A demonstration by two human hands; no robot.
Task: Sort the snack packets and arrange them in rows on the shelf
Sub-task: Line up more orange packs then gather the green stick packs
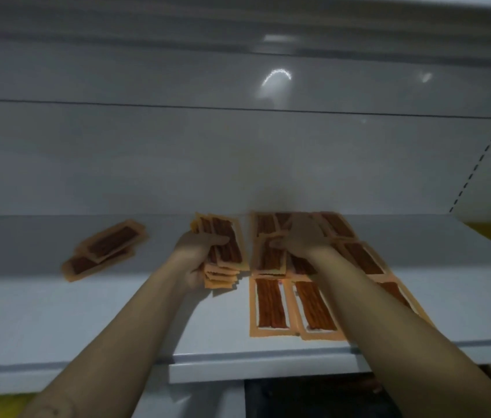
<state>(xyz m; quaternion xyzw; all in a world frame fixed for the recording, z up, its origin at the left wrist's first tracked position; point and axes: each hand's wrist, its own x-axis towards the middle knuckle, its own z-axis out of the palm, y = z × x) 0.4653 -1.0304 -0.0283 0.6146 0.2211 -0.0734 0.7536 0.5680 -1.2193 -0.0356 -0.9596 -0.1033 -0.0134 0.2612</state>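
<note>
While a few loose snack packets [104,250] lay overlapped and askew at the left of the shelf [87,321], well apart from everything else, your left hand [197,254] held a fanned stack of packets [224,260] near the middle. Its fingers were curled round the stack's left edge, with the thumb across the top. The stack was splayed at its lower end, so I judged that a loosened grip would let the bottom ones slide onto the shelf or off its front edge.

Just to the right, your right hand [301,236] lay palm down over the back of the laid rows [271,306], touching the packets there. The blur kept me from telling whether its fingers were flat or nipping one packet.

Those rows ran from the back of the shelf to near its front edge, packets flat and edge to edge, and your right forearm [388,297] crossed above the right-hand ones. The likeliest trouble, to my eye, was that forearm dragging across the slick wrappers and knocking a column crooked. The front packets also sat close to the edge, where a nudge could tip them over.
</note>
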